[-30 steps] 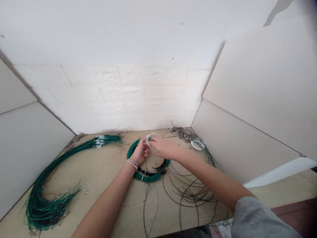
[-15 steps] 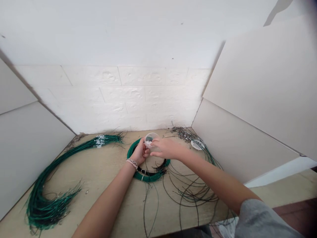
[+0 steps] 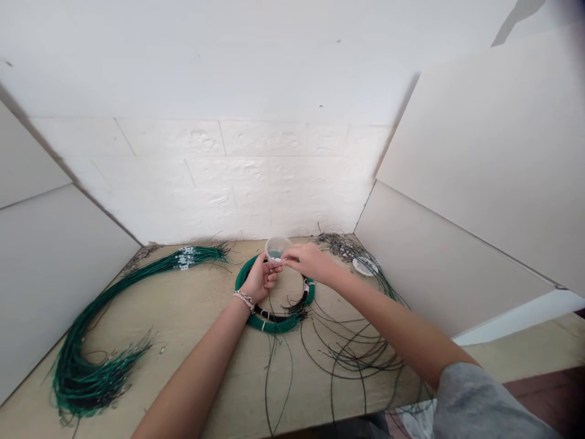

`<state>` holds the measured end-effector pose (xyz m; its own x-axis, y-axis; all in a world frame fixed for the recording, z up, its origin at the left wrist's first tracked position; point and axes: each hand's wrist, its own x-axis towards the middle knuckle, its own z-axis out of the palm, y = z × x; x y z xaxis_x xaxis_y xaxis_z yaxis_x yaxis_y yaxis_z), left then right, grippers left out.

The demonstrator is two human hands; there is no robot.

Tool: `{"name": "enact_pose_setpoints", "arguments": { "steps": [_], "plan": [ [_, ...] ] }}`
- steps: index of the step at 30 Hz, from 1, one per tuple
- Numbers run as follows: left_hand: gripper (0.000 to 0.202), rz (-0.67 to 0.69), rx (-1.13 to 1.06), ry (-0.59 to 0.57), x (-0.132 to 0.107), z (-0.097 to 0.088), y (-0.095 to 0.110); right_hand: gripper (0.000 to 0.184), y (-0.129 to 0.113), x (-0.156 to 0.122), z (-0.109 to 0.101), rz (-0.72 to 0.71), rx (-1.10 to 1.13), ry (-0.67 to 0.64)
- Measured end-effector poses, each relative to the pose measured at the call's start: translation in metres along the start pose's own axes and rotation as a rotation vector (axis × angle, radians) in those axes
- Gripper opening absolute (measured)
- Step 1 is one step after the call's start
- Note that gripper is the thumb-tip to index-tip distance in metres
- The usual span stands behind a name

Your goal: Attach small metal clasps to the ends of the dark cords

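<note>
My left hand (image 3: 259, 281) is closed at the near side of a small clear plastic cup (image 3: 278, 244), its thumb along the rim. The cup tips toward me, with small white pieces (image 3: 276, 260) at its low side. A thin dark cord (image 3: 269, 299) hangs below the left fingers; whether they also pinch it is hard to see. My right hand (image 3: 307, 262) comes from the right, thumb and finger pinched at the cup's near edge against the left fingertips. Anything inside that pinch is too small to name. Under both hands lies a coiled bundle of green cords (image 3: 274, 327).
A long bundle of green cords (image 3: 86, 323) with white pieces curves along the left. Loose dark cords (image 3: 365, 360) spread at right, near a tangled pile (image 3: 342, 247) and a white round lid (image 3: 365, 266). White panels (image 3: 457, 244) and a brick-patterned wall (image 3: 247, 183) enclose the tabletop.
My right fingers have drawn from inside the cup to its near edge and closed into a pinch. The cup's tilt has changed, showing more of its inside. My left hand has hardly moved.
</note>
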<state>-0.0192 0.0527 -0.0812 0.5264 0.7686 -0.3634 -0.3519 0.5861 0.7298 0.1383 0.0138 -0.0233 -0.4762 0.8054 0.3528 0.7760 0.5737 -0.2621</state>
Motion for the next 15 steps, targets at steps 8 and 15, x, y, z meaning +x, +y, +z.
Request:
{"name": "enact_pose_setpoints", "arguments": {
  "steps": [8, 15],
  "plan": [
    [0.037, 0.0, -0.021, 0.064, -0.002, 0.001, 0.0, 0.015, 0.046, 0.028, -0.007, 0.394, -0.02, 0.031],
    [0.025, 0.026, 0.033, 0.05, 0.0, -0.001, -0.004, 0.009, 0.08, 0.046, 0.009, 0.461, -0.021, -0.013]
  ]
}}
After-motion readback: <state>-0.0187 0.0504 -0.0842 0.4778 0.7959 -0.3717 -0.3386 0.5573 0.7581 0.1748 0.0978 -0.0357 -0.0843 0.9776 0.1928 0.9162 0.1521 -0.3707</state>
